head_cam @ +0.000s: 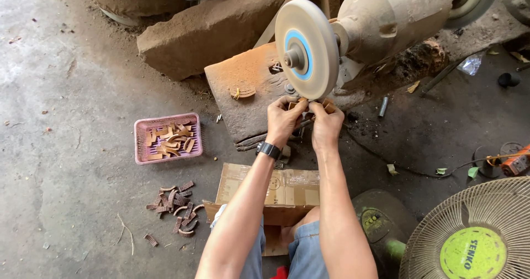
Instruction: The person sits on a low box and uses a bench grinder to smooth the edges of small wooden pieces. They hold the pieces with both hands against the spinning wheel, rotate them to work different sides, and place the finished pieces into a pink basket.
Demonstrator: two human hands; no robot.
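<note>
A pink basket (168, 138) of curved brown pieces is sitting on the floor (66, 91) at the left, with ridged pieces (175, 207) lying scattered just below it. The left hand (283, 120) and right hand (326, 125) are together pinching a small brown piece (307, 103), pressing it against the lower rim of the buffing wheel (307, 48). A cardboard box (276, 193) is lying beneath the forearms, a fan (473, 235) standing at the right.

Small brown wooden piece (307, 103) pressed against the wheel's lower rim.
</note>
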